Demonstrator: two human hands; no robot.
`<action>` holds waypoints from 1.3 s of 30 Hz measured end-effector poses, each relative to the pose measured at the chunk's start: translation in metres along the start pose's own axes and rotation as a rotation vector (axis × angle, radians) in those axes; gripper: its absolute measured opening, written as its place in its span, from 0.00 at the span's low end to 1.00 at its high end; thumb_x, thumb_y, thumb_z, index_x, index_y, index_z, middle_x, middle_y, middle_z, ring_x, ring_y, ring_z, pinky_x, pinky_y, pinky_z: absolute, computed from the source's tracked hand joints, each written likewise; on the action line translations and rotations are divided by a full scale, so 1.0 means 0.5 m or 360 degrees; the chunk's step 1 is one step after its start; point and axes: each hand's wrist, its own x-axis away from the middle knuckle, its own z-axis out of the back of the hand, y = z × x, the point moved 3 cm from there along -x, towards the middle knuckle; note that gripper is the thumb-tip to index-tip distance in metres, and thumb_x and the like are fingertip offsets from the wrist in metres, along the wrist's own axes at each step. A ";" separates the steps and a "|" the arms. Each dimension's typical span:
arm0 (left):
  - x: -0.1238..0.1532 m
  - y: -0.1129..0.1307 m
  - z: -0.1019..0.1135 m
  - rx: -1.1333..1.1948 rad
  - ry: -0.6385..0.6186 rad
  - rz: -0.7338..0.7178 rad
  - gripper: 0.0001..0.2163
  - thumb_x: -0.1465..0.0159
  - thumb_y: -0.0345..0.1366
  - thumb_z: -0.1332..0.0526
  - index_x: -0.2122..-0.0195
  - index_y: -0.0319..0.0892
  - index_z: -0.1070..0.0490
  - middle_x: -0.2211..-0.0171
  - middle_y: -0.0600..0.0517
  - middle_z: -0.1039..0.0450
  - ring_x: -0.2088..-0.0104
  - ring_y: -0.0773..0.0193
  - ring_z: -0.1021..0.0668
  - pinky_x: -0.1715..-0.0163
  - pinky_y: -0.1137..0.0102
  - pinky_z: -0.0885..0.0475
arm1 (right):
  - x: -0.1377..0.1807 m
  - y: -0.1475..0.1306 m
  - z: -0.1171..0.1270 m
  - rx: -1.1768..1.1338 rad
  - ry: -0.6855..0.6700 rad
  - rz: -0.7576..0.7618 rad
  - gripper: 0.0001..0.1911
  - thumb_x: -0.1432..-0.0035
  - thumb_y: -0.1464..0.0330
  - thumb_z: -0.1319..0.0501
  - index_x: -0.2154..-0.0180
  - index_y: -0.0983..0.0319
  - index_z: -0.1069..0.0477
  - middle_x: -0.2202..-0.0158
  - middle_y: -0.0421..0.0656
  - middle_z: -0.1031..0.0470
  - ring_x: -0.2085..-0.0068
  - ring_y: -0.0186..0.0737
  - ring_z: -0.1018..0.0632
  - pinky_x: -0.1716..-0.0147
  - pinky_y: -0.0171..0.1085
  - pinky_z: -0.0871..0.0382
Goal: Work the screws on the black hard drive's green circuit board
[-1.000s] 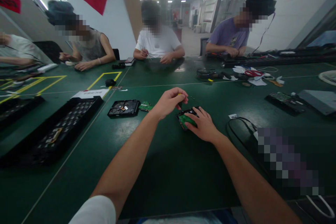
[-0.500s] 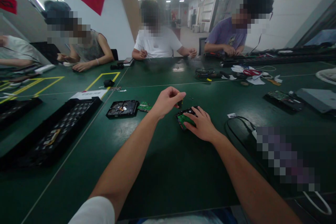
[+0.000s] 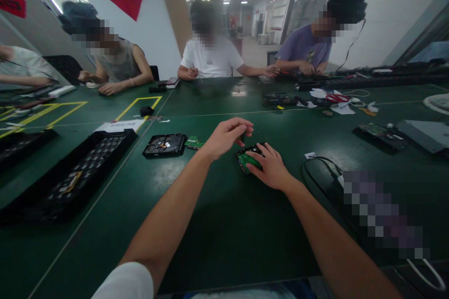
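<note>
Screwdriver [image 3: 241,139] upright, tip toward drive [image 3: 248,159]

A black opened drive casing [image 3: 164,145] lies on the green table [image 3: 217,224], a small green board [image 3: 194,142] just beside it; a long black tray [image 3: 70,177] sits further left; red-handled scissors [image 3: 336,98] lie far right; a person in a white shirt [image 3: 210,60] sits opposite.

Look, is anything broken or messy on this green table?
Yes. One hard drive lies open with its insides showing, a loose green board beside it. The left hand pinches a small tool over a second drive that the right hand rests on.
</note>
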 end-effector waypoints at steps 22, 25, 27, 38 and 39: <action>0.009 0.014 -0.025 -0.0104 -0.0010 -0.0022 0.14 0.32 0.41 0.36 0.52 0.37 0.26 0.57 0.45 0.22 0.59 0.65 0.21 0.66 0.72 0.21 | -0.003 -0.003 0.005 0.0004 -0.0078 -0.0032 0.31 0.29 0.45 0.50 0.31 0.45 0.38 0.25 0.47 0.48 0.25 0.63 0.51 0.32 0.64 0.53; 0.010 0.015 -0.032 -0.0117 -0.0014 -0.0022 0.13 0.32 0.41 0.36 0.52 0.37 0.26 0.58 0.45 0.22 0.61 0.66 0.21 0.66 0.71 0.21 | -0.004 -0.003 0.004 0.0002 -0.0066 -0.0033 0.30 0.29 0.45 0.50 0.31 0.45 0.38 0.25 0.47 0.48 0.25 0.63 0.51 0.32 0.64 0.53; 0.009 0.015 -0.031 -0.0117 -0.0011 -0.0014 0.13 0.32 0.41 0.36 0.52 0.37 0.26 0.58 0.45 0.22 0.61 0.66 0.22 0.66 0.71 0.21 | -0.004 -0.003 0.003 0.0005 -0.0052 -0.0036 0.30 0.29 0.45 0.50 0.31 0.45 0.37 0.25 0.46 0.47 0.25 0.63 0.50 0.32 0.64 0.53; 0.008 0.017 -0.018 -0.0187 0.0008 -0.0018 0.15 0.32 0.43 0.36 0.52 0.37 0.25 0.57 0.45 0.22 0.61 0.65 0.22 0.65 0.70 0.20 | -0.002 -0.001 0.002 0.0004 -0.0038 -0.0017 0.30 0.29 0.45 0.50 0.31 0.45 0.37 0.25 0.48 0.46 0.25 0.63 0.50 0.32 0.65 0.53; 0.008 0.017 -0.017 -0.0209 0.0010 -0.0032 0.15 0.32 0.43 0.36 0.52 0.37 0.24 0.58 0.45 0.22 0.62 0.65 0.22 0.66 0.70 0.20 | -0.003 -0.002 0.002 0.0004 -0.0036 -0.0017 0.30 0.29 0.45 0.50 0.31 0.45 0.37 0.25 0.48 0.46 0.25 0.63 0.50 0.32 0.65 0.52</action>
